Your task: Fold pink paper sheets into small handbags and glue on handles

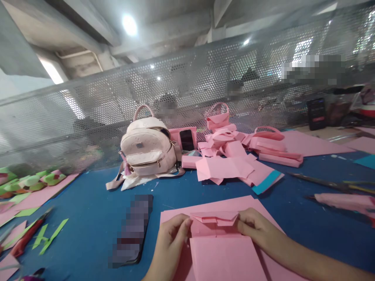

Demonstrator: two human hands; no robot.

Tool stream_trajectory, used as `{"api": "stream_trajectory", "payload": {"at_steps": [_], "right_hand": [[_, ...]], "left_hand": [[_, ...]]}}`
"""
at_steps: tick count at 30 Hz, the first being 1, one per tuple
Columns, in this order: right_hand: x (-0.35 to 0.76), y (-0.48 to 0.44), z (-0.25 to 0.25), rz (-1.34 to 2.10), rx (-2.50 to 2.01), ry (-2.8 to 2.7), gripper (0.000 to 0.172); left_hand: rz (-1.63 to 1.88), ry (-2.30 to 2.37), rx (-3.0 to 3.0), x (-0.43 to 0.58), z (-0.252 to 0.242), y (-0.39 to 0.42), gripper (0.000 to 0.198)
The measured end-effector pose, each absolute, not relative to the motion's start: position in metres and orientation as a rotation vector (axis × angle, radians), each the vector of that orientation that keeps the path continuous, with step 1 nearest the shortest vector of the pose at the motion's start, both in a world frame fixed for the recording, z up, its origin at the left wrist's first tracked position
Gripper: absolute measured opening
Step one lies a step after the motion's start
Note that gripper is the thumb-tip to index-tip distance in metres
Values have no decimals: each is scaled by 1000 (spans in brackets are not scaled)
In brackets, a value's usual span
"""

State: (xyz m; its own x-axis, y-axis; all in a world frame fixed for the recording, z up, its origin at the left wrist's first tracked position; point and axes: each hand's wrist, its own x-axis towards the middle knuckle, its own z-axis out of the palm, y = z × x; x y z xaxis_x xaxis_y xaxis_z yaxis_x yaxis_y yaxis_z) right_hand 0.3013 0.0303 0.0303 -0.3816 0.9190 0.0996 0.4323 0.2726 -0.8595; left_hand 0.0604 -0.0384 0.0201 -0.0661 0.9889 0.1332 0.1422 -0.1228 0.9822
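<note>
A folded pink paper piece [215, 224] lies on a larger pink sheet [263, 210] at the near edge of the blue table [88, 207]. My left hand [168, 244] pinches its left end with curled fingers. My right hand [258, 230] pinches its right end the same way. The top flap of the piece is folded down into a shallow point between my hands. A flat pink panel [225, 259] extends from it toward me.
A pale pink backpack [148, 150] stands mid-table before a perforated metal screen [205, 86]. Beside it lie folded pink paper bags [231, 152]. A phone [133, 232] lies left of my hands. Green strips [48, 236] and scissors [27, 236] are at left, tools [331, 183] at right.
</note>
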Motion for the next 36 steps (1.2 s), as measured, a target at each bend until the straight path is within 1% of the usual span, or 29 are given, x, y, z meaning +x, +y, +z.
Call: {"api": "stream_trajectory", "payload": {"at_steps": [4,6,7,10,15,20,24,32,36], "right_hand": [[303,31,31,1143,-1206,-1962,43],[303,31,32,1182,-1218,-1954,42],[303,31,33,1196,-1230,-1950,42],[303,29,32,1238,-1250,-1927,40],[307,30,20,1343,-1171,-1930,42],[309,30,12,1309,-1174,-1950,45],[310,28,12,1303,-1209,-1917,42],[307,30,14,1388,-1154,-1941,46],[306,29,14,1327,-1216,-1881,48]], "left_hand": [[1435,1286,1319,58,18,-39,20],[1547,1305,1406,59,19,-40,9],[1581,1314,1488,59,21,-41,7],[1571,1324,1709,60,24,-41,8],[1507,1330,1818,59,22,-39,12],[1421,1452,1801,55,17,-36,16],[1363,1521,1751,53,18,-35,14],[1382,1477,1775,57,13,-32,13],[1395,1457,1782,58,12,-32,12]]}}
